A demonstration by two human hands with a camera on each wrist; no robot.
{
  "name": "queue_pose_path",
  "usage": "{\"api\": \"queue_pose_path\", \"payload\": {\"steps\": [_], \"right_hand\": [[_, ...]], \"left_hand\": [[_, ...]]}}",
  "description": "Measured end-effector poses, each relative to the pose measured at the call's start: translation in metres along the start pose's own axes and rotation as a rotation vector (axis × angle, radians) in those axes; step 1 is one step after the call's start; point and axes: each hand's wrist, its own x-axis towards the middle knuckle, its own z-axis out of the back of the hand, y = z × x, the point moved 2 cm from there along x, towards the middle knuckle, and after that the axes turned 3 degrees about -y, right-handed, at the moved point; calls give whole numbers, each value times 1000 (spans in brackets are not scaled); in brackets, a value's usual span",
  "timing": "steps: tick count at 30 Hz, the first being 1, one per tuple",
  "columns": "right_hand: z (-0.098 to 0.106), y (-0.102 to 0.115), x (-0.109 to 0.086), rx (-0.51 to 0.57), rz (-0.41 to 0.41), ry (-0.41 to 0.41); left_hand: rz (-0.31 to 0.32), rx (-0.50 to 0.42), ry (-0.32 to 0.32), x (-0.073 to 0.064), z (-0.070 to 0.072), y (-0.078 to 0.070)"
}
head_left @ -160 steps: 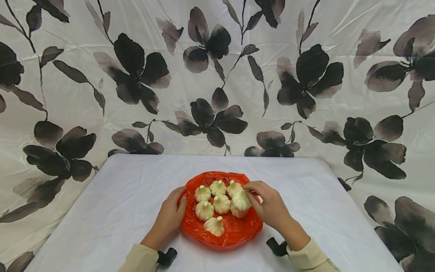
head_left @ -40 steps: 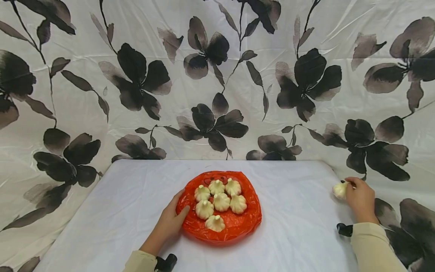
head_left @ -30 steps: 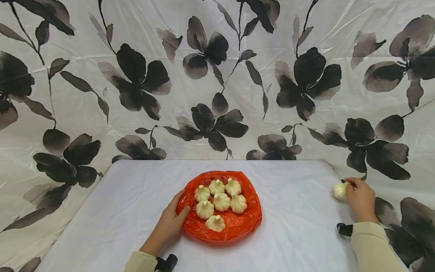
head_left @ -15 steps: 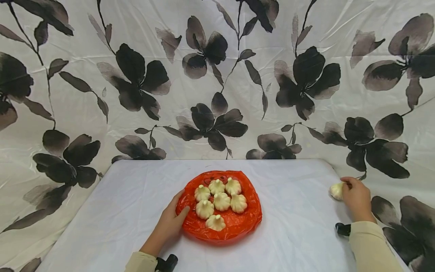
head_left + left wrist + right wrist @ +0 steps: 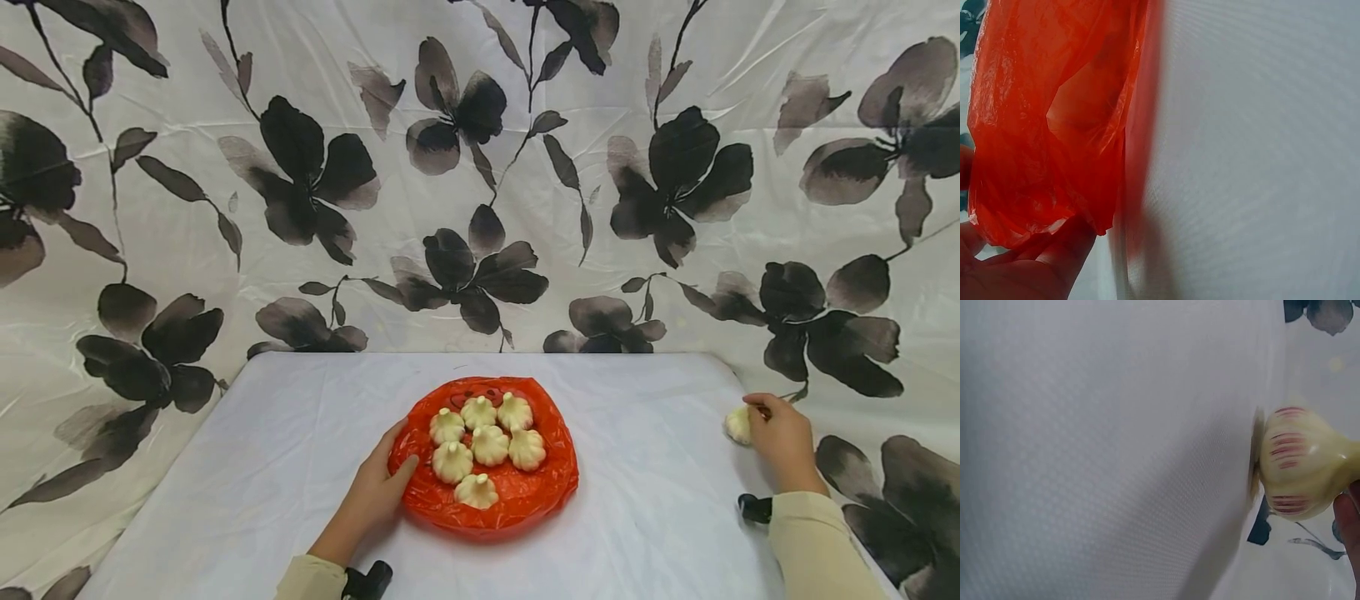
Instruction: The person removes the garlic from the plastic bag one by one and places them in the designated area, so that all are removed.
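A round red plastic bag (image 5: 525,496), spread like a covered plate, bears several pale garlic bulbs (image 5: 490,446) with stems up. At its left edge my left hand (image 5: 375,483) holds on, thumb over the rim; in the left wrist view its fingers reach under the red plastic (image 5: 1016,125). Far off by the table's right edge, my right hand (image 5: 783,437) pinches one more garlic bulb (image 5: 738,426) at its stem. Seen from the right wrist, this glossy bulb (image 5: 1300,465) has red streaks, and its base is right at the white cloth.
A white cloth (image 5: 637,467) covers the table. Behind and beside it hangs a white sheet (image 5: 570,292) printed with dark flowers. Black wrist mounts (image 5: 367,577) stick out near both sleeves.
From over the red bag, my right hand has carried a garlic bulb to the table's right edge, then shifted it slightly left. My left hand stays at the bag's rim.
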Motion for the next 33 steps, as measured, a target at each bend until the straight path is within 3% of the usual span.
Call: {"api": "queue_pose_path", "payload": {"steps": [9, 23, 33], "right_hand": [[1, 7, 0, -4, 13, -4], [5, 41, -3, -12, 210, -96], [-4, 62, -3, -14, 237, 46]], "left_hand": [[0, -10, 4, 1, 1, 0], [6, -8, 7, 0, 2, -1], [-6, -11, 8, 1, 2, 1]]}}
